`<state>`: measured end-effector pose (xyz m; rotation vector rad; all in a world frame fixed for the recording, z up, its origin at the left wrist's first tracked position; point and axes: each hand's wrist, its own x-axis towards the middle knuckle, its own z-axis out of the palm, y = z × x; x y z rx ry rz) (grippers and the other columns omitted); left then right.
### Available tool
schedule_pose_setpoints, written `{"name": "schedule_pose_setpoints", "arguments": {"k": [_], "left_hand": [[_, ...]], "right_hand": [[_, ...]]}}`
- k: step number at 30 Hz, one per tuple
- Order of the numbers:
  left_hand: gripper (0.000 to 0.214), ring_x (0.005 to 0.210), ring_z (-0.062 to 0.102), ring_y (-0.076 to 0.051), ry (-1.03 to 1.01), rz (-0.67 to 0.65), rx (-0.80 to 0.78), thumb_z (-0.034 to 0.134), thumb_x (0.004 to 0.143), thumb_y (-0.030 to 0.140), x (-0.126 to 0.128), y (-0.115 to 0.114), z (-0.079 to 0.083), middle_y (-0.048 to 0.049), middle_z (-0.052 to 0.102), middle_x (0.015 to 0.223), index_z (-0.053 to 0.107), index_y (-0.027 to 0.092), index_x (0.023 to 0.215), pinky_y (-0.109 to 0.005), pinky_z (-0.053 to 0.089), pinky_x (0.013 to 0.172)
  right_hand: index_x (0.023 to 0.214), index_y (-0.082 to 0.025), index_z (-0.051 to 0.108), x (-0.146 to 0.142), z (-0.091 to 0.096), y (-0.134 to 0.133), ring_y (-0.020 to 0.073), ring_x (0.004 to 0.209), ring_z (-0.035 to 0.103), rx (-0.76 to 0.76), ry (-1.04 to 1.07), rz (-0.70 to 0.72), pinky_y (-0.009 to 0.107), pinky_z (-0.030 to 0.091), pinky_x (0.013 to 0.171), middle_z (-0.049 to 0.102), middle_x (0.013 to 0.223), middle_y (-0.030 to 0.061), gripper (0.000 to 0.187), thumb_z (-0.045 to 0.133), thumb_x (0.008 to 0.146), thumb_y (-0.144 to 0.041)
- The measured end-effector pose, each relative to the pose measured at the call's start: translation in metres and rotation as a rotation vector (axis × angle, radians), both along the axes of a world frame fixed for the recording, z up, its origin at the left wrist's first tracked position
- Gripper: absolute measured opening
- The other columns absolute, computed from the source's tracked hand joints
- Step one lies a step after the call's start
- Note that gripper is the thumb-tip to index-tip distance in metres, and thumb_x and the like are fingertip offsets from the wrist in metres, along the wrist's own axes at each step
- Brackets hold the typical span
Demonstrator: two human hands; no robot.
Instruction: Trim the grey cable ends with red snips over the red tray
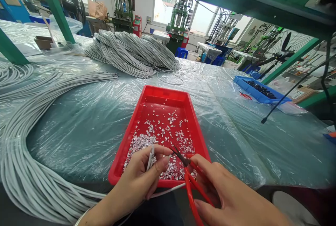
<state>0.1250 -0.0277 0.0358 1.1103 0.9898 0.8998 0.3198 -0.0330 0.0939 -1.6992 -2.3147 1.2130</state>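
Over the near end of a red tray (149, 91), my left hand (143, 170) pinches a thin grey cable (150, 159), its end poking out between thumb and forefinger. In my right hand (217, 180) are small scissors (193, 191) with red handles and dark blades. The blades are slightly apart, right at the cable's end; whether they touch it I cannot tell. Small silvery foil scraps (143, 143) lie scattered in the tray, heaped thickest at its near left. Part of a cable runs below my hands, past the tray's near rim.
A bundle of grey cables (15, 156) curves along the left. A large pile of coiled cables (131, 53) lies at the back. A blue tray (262, 94) of small black parts stands at the right, near a hanging black cord (282, 100). Green frame posts (54, 7) rise from the table.
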Motion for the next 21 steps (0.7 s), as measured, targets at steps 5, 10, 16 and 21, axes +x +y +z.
{"name": "schedule_pose_setpoints", "arguments": {"k": [5, 10, 16, 21], "left_hand": [[0.021, 0.031, 0.022, -0.004, 0.0, -0.01, -0.005, 0.05, 0.087, 0.038, 0.0, 0.0, -0.001, 0.0142, 0.032, 0.038, 0.051, 0.018, 0.092, -0.016, 0.015, 0.033], [0.02, 0.031, 0.021, -0.004, 0.001, -0.016, -0.004, 0.05, 0.086, 0.037, 0.0, 0.0, -0.002, 0.0145, 0.031, 0.037, 0.052, 0.017, 0.091, -0.015, 0.015, 0.034], [0.02, 0.032, 0.022, -0.004, -0.03, -0.01, 0.015, 0.053, 0.085, 0.035, 0.001, 0.002, 0.0, 0.014, 0.031, 0.038, 0.055, 0.017, 0.093, -0.016, 0.016, 0.034], [0.025, 0.035, 0.037, -0.008, 0.109, -0.03, -0.003, 0.054, 0.083, 0.038, -0.002, -0.001, -0.005, 0.0082, 0.044, 0.039, 0.062, 0.016, 0.089, -0.018, 0.029, 0.038]], "right_hand": [[0.098, -0.019, 0.052, -0.005, 0.011, 0.002, 0.0264, 0.083, 0.058, -0.046, -0.044, 0.049, 0.041, 0.045, 0.073, 0.061, 0.093, 0.0097, 0.022, 0.051, 0.078, -0.027], [0.096, -0.021, 0.049, 0.003, 0.0, 0.001, 0.0246, 0.081, 0.057, -0.042, 0.01, 0.085, 0.038, 0.045, 0.072, 0.06, 0.088, 0.0065, 0.017, 0.047, 0.083, -0.032], [0.099, -0.023, 0.048, 0.013, -0.006, 0.007, 0.0227, 0.085, 0.056, -0.002, 0.074, 0.163, 0.033, 0.043, 0.072, 0.06, 0.096, 0.0062, 0.014, 0.039, 0.09, -0.028], [0.101, -0.023, 0.047, 0.016, -0.018, 0.014, 0.019, 0.073, 0.055, 0.113, 0.254, -0.024, 0.029, 0.044, 0.066, 0.057, 0.082, 0.0012, 0.013, 0.047, 0.089, -0.025]]}}
